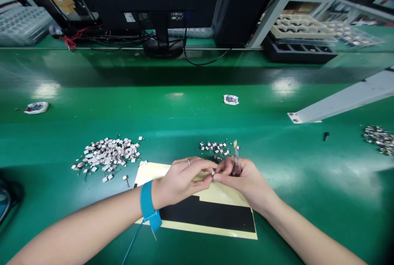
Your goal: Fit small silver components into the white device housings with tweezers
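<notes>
Both hands meet over a pale yellow sheet [226,233] that carries a black strip [212,213]. My left hand [181,179], with a blue wristband and a ring, pinches a small white square part [213,173] between thumb and finger. Thumb and forefinger of my right hand [246,179] close on the same part from the other side. A slim grey tool with a yellowish end [237,152] sticks up out of my right hand; its lower end is hidden. Just beyond the fingers lies a small pile of white-and-dark parts with short leads [215,147].
A larger pile of similar parts [111,153] lies to the left, another pile [380,138] far right. Two small white dishes [230,99] [37,108] stand farther back. A grey metal post [344,97] rises at right. A monitor stand [162,43] and trays [301,27] line the back.
</notes>
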{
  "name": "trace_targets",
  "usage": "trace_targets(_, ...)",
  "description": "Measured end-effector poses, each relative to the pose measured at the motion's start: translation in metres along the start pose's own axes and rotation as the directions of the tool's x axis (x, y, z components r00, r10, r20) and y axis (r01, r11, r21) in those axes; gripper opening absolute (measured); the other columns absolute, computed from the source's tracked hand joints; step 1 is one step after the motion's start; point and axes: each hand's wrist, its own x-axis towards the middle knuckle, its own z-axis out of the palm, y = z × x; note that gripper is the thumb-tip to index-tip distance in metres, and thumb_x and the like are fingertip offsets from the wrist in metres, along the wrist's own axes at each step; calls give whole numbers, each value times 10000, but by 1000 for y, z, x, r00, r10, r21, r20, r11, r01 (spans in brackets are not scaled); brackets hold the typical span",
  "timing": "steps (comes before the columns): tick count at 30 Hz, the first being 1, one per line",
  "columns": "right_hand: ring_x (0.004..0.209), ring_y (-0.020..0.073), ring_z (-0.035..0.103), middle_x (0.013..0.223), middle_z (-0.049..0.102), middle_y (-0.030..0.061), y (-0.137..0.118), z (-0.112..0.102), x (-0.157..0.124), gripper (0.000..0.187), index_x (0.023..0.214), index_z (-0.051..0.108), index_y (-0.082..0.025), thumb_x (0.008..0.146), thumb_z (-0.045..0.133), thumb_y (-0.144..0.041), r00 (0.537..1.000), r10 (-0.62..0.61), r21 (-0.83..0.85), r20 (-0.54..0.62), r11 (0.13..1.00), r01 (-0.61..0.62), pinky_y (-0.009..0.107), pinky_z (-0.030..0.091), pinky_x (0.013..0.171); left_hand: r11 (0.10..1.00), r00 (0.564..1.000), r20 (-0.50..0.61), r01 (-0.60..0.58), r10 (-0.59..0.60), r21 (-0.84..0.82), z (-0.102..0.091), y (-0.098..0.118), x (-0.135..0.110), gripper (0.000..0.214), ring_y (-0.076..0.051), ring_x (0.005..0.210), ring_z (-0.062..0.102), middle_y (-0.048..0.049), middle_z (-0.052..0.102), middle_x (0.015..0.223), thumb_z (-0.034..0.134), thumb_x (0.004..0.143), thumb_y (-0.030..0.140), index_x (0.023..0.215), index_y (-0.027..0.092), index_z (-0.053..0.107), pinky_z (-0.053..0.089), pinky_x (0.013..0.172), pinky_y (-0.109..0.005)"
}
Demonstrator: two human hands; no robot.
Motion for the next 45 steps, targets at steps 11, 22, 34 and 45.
trace_targets(11,462,67,243,484,269,-79,-4,-6,-4,244,697,587,-159,602,688,-360,1000,18,-272,-7,962,-19,219,182,460,965,986,-1,165,-168,-206,-2,2,4,207,-77,654,614,6,648,730,626,695,107,871,163,533,486,641,-133)
trace_targets(22,405,78,280,446,342,-50,-13,-26,5,267,584,534,-166,645,573,-423,970,-211,-716,-120,695,63,214,221,399,893,872,429,20,-235,449,-57,-6,34,240,-202,877,585,-71,630,935,534,764,76,997,132,549,477,772,-287)
trace_targets(34,551,162,602,669,637,11,36,11,-26,111,888,527,-195,831,441,-156,687,-367,-722,627,59,690,256,442,484,548,531,345,289,-774,785,-117,-44,40,186,-178,625,579,-48,614,644,473,639,-2,592,133,592,386,549,-236)
trace_targets(45,642,200,638,837,647,8,16,1,-17,388,973,551,-207,638,709,-324,824,-241,-847,513,15,531,310,510,528,764,764,384,615,-518,-194,-45,7,36,34,-113,719,598,3,627,762,540,756,163,740,158,570,470,664,-198)
